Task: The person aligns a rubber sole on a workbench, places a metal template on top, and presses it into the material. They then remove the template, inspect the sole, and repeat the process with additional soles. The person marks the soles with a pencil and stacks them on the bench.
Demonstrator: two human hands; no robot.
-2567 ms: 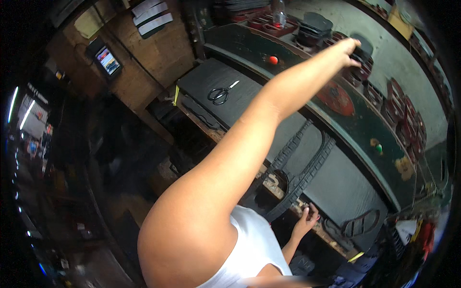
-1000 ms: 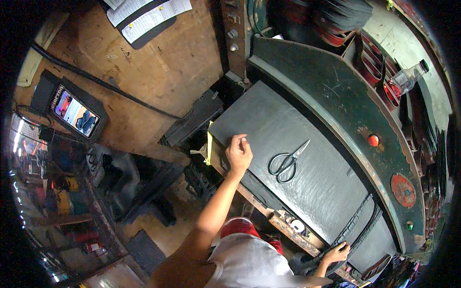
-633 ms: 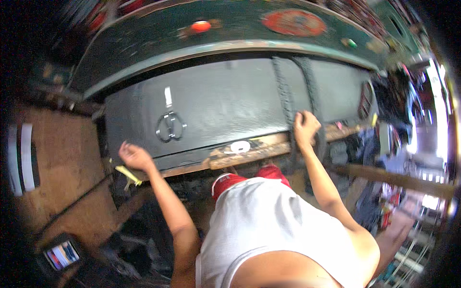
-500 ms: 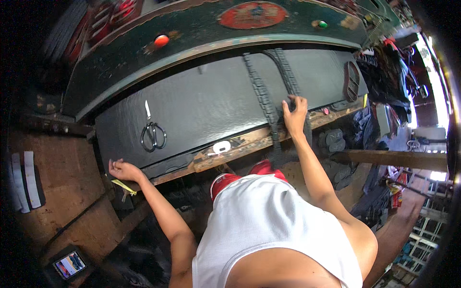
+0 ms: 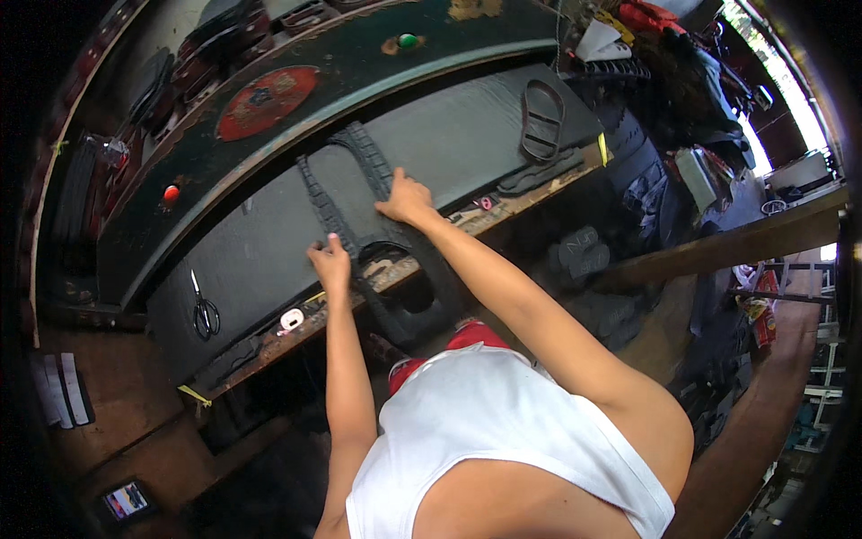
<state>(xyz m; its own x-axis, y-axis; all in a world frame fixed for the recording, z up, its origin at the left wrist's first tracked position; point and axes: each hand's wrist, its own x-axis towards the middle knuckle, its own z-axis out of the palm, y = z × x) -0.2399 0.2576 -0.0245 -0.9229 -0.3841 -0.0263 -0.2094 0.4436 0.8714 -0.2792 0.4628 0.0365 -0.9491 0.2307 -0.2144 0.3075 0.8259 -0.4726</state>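
A black treaded rubber piece [image 5: 370, 162], like cut tyre rubber, lies across the dark work surface [image 5: 260, 242]. Its two long strips join near me around an opening, and that end hangs over the front edge. My left hand [image 5: 332, 267] is at the left strip, thumb and fingers bent at its edge. At the right strip, my right hand [image 5: 406, 198] grips the edge with thumb and fingers, farther from me than the left. The undersides of both grips are hidden. Black-handled scissors [image 5: 205, 310] lie on the surface to the left, blade pointing away.
A dark sandal-shaped rubber outline [image 5: 543, 121] lies at the right end. A small white roundish item [image 5: 292, 319] sits on the wooden front edge. Behind rises a dark green painted panel [image 5: 359, 67]. A wooden beam [image 5: 718, 238] juts in at right; a phone [image 5: 126, 501] lies lower left.
My left hand has come from the surface's left end to the left rubber strip. My right hand stays at the right strip. The view has swung right, and the rubber piece sits nearer me.
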